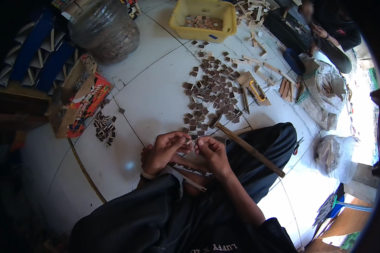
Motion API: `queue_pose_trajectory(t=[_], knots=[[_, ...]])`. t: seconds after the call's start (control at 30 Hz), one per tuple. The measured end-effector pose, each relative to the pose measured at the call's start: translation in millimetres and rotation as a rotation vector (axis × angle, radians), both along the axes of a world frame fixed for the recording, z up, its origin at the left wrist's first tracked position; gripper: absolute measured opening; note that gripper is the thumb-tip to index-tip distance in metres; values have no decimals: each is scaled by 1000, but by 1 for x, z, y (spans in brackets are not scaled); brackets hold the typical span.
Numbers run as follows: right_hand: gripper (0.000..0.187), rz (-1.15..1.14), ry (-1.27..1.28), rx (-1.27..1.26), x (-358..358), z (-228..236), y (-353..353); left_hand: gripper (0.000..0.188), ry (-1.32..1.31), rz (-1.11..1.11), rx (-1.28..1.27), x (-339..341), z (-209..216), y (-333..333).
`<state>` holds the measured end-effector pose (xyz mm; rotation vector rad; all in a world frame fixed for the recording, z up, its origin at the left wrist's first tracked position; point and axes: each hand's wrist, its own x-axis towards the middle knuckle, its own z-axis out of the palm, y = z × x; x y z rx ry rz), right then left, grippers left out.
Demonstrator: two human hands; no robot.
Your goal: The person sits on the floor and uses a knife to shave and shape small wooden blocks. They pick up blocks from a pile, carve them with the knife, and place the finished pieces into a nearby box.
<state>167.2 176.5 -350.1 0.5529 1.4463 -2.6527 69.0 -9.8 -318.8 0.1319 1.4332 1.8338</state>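
Observation:
My left hand (pixel 164 152) is closed in a pinch on a small pale-edged piece (pixel 189 142) in front of my crossed legs. My right hand (pixel 213 154) meets it from the other side, thumb and fingers pinched at the same piece; their tips partly hide it. Just beyond my hands spreads a loose heap of small brown square pieces (pixel 211 86), several with thin pale edges. A hammer (pixel 253 151) with a long wooden handle rests over my right leg, its dark head by the near end of the heap. Under my hands, a dark strip with white patches (pixel 192 170) lies across my lap.
A smaller pile of pieces (pixel 105 128) lies left, beside a torn red box (pixel 86 99). A yellow tub (pixel 175 26) stands far off, near a clear bulging bag (pixel 107 33). Right are a wooden block tool (pixel 253 88), a white sack (pixel 323 99) and scissors (pixel 298 145). Another person (pixel 335 31) sits far right.

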Motion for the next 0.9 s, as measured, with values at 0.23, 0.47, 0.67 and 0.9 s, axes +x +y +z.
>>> queue_pose_trajectory(t=[0.23,0.47,0.67,0.9], knots=[[16,-20,29,54,0,1,-1,35,-103,-37,-71,2,-8,-3],[15,-48,33,97,-1,2,1,38,-144,-100,-154,3,0,0],[16,-25,43,149,0,1,4,39,-208,-155,-171,2,1,-1],[15,-21,39,175,-2,4,5,40,-238,-158,-210,2,-3,-2]])
